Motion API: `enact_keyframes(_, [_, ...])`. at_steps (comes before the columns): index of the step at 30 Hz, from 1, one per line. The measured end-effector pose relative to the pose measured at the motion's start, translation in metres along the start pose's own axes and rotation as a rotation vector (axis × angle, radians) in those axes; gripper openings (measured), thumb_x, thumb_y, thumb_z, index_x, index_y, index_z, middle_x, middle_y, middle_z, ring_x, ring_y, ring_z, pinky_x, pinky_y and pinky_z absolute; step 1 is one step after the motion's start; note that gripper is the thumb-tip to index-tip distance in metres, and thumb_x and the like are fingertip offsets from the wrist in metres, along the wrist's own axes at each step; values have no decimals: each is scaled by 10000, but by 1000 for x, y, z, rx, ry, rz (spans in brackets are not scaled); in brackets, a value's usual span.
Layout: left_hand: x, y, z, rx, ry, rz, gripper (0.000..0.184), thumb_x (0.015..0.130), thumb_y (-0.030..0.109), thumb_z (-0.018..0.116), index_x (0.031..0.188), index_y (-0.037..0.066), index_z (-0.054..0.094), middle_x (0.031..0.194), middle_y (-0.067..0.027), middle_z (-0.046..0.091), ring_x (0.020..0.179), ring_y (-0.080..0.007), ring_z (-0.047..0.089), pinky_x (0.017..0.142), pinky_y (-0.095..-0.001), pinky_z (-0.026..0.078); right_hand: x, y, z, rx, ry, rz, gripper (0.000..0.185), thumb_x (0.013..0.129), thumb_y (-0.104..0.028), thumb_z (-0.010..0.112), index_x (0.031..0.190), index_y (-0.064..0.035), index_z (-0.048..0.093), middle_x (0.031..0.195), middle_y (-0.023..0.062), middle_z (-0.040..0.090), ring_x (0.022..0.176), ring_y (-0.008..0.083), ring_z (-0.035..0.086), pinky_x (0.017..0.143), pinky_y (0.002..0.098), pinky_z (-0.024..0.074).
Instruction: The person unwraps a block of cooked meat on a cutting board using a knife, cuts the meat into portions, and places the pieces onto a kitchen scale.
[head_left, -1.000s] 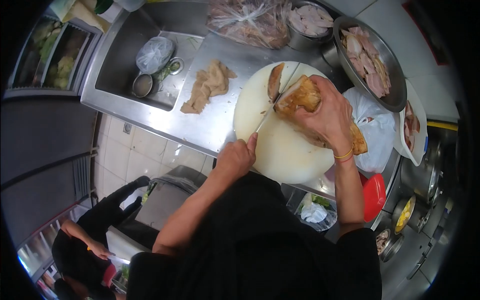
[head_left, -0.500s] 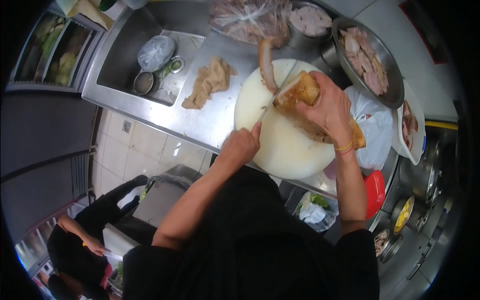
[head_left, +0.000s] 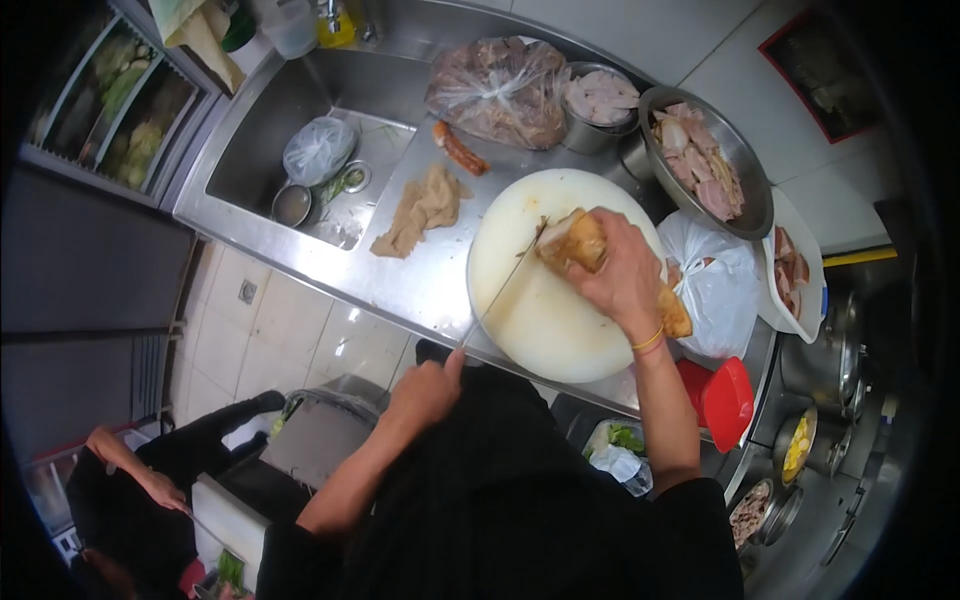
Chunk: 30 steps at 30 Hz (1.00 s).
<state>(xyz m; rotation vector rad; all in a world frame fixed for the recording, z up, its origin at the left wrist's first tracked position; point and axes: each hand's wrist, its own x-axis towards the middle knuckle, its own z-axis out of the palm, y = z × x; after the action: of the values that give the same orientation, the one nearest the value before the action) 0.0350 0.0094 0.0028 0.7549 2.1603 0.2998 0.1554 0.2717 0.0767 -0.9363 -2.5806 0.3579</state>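
My left hand (head_left: 424,392) is closed around the handle of a long knife (head_left: 506,285), whose blade reaches across the left part of a round white cutting board (head_left: 560,350). On the board, my right hand (head_left: 625,268) grips a block of what looks like cooked pork belly (head_left: 572,243) with golden-brown skin. The pale cut end faces the knife tip, and the palm hides the middle of the block. Beyond the board, a browned strip of meat (head_left: 460,148) lies on the steel counter. A crumpled tan cloth (head_left: 425,210) is left of the board.
Behind the board are a plastic bag of meat (head_left: 500,90), a pot of pale slices (head_left: 602,97) and a steel bowl of meat (head_left: 700,165). A white bag (head_left: 710,285) sits at right, the sink (head_left: 265,130) at left. Lower left, another person (head_left: 130,500) holds a knife.
My left hand has drawn the knife back toward me and left. The strip that stood at the blade now lies on the counter beyond the board. My right hand still holds the block. The view has shifted.
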Motion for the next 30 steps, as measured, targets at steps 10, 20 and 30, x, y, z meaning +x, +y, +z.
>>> enact_keyframes(10, [17,18,-33,-127,86,22,798,1058,519,357,764,-146,686,858,-430,624,955,-572,623,924,-581,479,-54,-35,28,-92,113,-43,547,682,-234,699,1195,-77,590,1094,114,613,1015,326,561,851,439,432])
enact_keyframes(20, [11,-16,-36,-391,79,41,819,1055,579,329,777,-117,661,755,-316,644,799,-490,635,816,-524,481,-101,-50,58,-236,87,-102,534,768,-153,661,1284,-63,559,1283,130,564,1197,339,508,987,485,398])
enact_keyframes(30, [19,-67,-36,-657,193,-105,793,1038,612,399,726,-75,641,515,-99,509,485,-169,532,497,-353,417,-82,-17,68,-42,-42,36,432,805,-204,750,1191,-58,625,1284,166,549,1228,371,492,1027,500,394])
